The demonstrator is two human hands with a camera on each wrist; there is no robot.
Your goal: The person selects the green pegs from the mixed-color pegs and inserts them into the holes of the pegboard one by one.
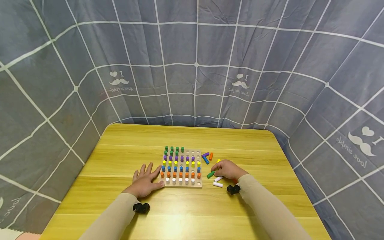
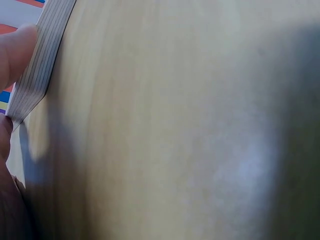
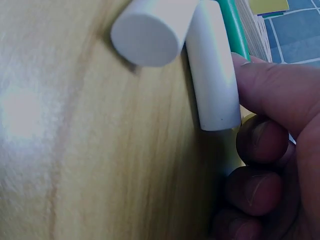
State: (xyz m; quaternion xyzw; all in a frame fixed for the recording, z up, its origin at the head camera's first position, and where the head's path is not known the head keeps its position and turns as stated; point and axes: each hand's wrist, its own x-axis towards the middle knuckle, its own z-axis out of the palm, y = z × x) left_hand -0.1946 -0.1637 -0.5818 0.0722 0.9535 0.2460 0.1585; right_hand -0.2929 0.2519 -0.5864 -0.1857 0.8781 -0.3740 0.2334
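Observation:
My left hand lies with spread fingers at the left side of a wooden pegboard; its thumb touches the near left corner. In the left wrist view the thumb rests against the board's layered edge. My right hand is just right of the board, pinching the end of a green peg between thumb and fingertips. Two white pegs lie beside that hand. In the right wrist view a white peg partly hides the green peg, and the other fingers are curled.
Upright pegs stand in colour rows on the board: green, purple, yellow, blue, orange and white. Some holes at its right are bare. Loose purple, blue, orange and yellow pegs lie right of it. A grey curtain hangs behind the table.

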